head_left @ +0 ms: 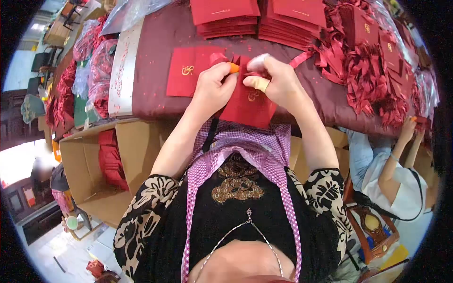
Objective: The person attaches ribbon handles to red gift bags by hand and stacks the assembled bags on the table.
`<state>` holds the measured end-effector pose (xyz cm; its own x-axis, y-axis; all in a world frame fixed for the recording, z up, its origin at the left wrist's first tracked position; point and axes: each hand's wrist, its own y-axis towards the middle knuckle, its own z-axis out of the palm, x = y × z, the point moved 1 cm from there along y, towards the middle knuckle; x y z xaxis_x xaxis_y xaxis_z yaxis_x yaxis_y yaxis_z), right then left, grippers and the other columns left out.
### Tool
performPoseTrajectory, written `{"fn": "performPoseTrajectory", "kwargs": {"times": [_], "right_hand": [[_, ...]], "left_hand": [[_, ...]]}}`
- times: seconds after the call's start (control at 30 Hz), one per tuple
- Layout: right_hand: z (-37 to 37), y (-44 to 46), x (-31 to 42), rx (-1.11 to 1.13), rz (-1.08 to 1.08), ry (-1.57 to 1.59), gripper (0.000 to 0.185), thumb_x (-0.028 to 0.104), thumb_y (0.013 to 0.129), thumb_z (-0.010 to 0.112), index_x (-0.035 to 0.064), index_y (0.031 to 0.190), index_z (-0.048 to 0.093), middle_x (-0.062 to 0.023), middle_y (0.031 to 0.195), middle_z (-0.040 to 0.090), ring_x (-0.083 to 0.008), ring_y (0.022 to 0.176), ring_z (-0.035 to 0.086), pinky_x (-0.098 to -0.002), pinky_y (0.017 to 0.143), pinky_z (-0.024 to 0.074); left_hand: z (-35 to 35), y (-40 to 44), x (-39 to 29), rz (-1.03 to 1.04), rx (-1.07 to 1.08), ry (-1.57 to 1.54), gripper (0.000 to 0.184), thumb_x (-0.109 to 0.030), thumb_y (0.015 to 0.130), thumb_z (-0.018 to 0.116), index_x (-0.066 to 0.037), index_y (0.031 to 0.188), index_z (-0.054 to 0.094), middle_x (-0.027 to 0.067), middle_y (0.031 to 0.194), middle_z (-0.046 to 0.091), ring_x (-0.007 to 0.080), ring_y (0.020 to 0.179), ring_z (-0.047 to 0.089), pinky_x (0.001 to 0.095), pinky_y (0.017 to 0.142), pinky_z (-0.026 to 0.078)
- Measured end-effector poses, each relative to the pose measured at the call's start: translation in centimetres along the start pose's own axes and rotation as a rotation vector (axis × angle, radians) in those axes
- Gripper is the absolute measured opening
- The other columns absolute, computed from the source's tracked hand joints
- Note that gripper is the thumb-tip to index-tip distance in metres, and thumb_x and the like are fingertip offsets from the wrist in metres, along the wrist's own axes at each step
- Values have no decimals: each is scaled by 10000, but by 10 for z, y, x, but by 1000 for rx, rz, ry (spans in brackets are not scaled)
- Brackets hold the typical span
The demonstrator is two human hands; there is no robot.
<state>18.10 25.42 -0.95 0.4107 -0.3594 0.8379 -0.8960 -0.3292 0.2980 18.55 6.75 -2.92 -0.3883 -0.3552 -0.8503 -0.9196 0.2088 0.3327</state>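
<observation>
A red gift bag (250, 106) with a gold emblem hangs at the table's front edge, between my two hands. My left hand (214, 87) pinches its upper edge; an orange cover sits on one fingertip. On the other side, my right hand (281, 82) is closed at the same edge, with pale wrappings on its thumb and a finger. A red ribbon (300, 59) shows just beyond my right hand. Exactly how the ribbon runs between my fingers is hidden. Flat on the cloth beside my left hand lies another red bag (181, 70) with a gold emblem.
Stacks of red bags (226, 21) stand at the back of the dark red tablecloth (158, 47). Ribboned bags (373, 70) are heaped at right. An open cardboard box (85, 165) with red pieces stands below left. Another person's hand (409, 127) works at far right.
</observation>
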Motion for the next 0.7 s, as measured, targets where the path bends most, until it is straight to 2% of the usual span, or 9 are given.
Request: {"fn": "performPoseTrajectory", "kwargs": {"times": [0.07, 0.13, 0.23, 0.33, 0.43, 0.47, 0.5, 0.6, 0.7], "right_hand": [[-9, 3, 4, -6, 137, 51, 290, 153, 809, 699, 46, 1067, 618, -120, 820, 636, -322, 787, 603, -400, 722, 483], [-9, 12, -3, -127, -379, -247, 303, 130, 816, 679, 61, 1106, 622, -110, 891, 635, -311, 860, 590, -403, 771, 465], [1, 10, -6, -7, -342, -147, 217, 90, 825, 649, 72, 1041, 657, -110, 891, 622, -308, 878, 580, -398, 776, 459], [-6, 12, -6, 44, -303, -110, 168, 28, 832, 630, 49, 996, 661, -108, 890, 629, -290, 873, 593, -365, 771, 480], [-9, 9, -11, 99, -241, -6, 149, -22, 835, 620, 23, 972, 659, -101, 895, 646, -240, 848, 618, -321, 748, 497], [-12, 8, -13, 106, -247, 6, 149, -29, 836, 619, 23, 970, 660, -103, 894, 646, -234, 841, 620, -311, 738, 497], [-14, 6, -19, 78, -265, -3, 137, -40, 846, 610, 15, 962, 657, -88, 890, 648, -200, 839, 621, -288, 726, 492], [-23, 1, -17, 120, -37, 79, 114, -39, 874, 588, 1, 963, 648, -43, 881, 646, -121, 851, 601, -260, 757, 479], [-22, 2, -26, 131, 15, 57, 105, -21, 888, 585, 3, 968, 649, -38, 911, 659, -118, 892, 603, -247, 802, 477]], "left_hand": [[-1, -2, 3, -33, 37, 8, 104, -20, 826, 582, 27, 912, 614, 196, 808, 615, 289, 733, 641, 345, 649, 486], [2, -1, -1, 4, 49, 1, 107, -29, 826, 578, 25, 911, 612, 193, 804, 611, 290, 725, 634, 350, 646, 483], [6, -1, -4, 65, 89, -10, 111, -26, 824, 568, 28, 913, 608, 194, 808, 608, 300, 721, 628, 351, 645, 479], [4, -3, -6, -63, 96, -81, 85, -18, 839, 560, 33, 892, 603, 111, 745, 597, 138, 692, 581, 288, 617, 455], [0, -3, 10, -159, 92, -245, 79, -43, 872, 564, 8, 887, 622, -15, 747, 574, 61, 721, 533, 251, 612, 444], [-7, -4, 12, -377, 55, -392, 93, -63, 895, 560, -8, 900, 636, -24, 782, 600, 43, 734, 530, 227, 643, 444], [-13, 0, 18, -337, -14, -473, 106, -82, 907, 563, -21, 922, 649, -19, 811, 626, 30, 734, 534, 211, 666, 440], [-33, 10, 33, -407, -191, -658, 127, -92, 900, 573, -26, 956, 666, -3, 829, 652, 50, 737, 556, 209, 685, 445], [-41, 19, 32, -390, -234, -503, 115, -80, 885, 604, -4, 950, 662, 19, 869, 648, 71, 737, 563, 211, 710, 456]]}}
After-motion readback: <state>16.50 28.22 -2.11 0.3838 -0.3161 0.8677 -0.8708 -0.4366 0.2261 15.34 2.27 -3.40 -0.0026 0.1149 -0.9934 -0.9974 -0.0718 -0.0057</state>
